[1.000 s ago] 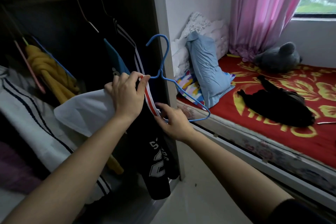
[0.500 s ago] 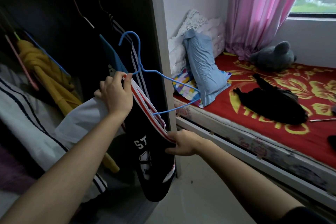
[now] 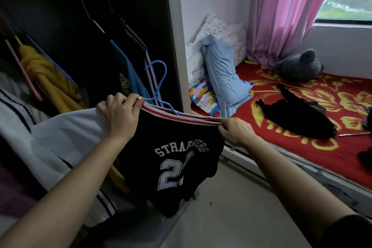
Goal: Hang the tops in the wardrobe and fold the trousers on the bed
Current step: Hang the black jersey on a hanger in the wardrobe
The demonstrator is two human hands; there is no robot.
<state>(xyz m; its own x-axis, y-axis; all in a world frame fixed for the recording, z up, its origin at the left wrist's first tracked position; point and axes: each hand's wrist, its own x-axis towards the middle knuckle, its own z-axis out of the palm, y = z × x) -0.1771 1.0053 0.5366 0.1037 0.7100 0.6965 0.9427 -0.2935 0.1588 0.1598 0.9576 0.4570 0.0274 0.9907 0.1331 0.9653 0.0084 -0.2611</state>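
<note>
A black jersey top (image 3: pixel 171 159) with white letters and a number is held up in front of the open wardrobe (image 3: pixel 177 46). Its red and white striped edge (image 3: pixel 181 117) is pulled tight between two hands. One end is gripped by the left hand (image 3: pixel 120 115), with the fingers curled over it. The other end is pinched by the right hand (image 3: pixel 235 133). A blue hanger (image 3: pixel 159 84) is poked down into the opening of the top, and its hook is seen above the edge. A white cloth (image 3: pixel 66 129) is bunched just under the left hand. Inside the wardrobe, a yellow garment (image 3: pixel 46 78), a blue top (image 3: pixel 124 72) and a dark top with white stripes (image 3: pixel 138 42) are hung close behind the hanger. To the right, black trousers (image 3: pixel 298 115) are left in a heap on the bed (image 3: pixel 291 153), which is covered in red and yellow. A light blue pillow (image 3: pixel 223 78) is leaned at the head of the bed, and a grey soft toy (image 3: pixel 300 64) is set below the pink curtain (image 3: pixel 281 16).
</note>
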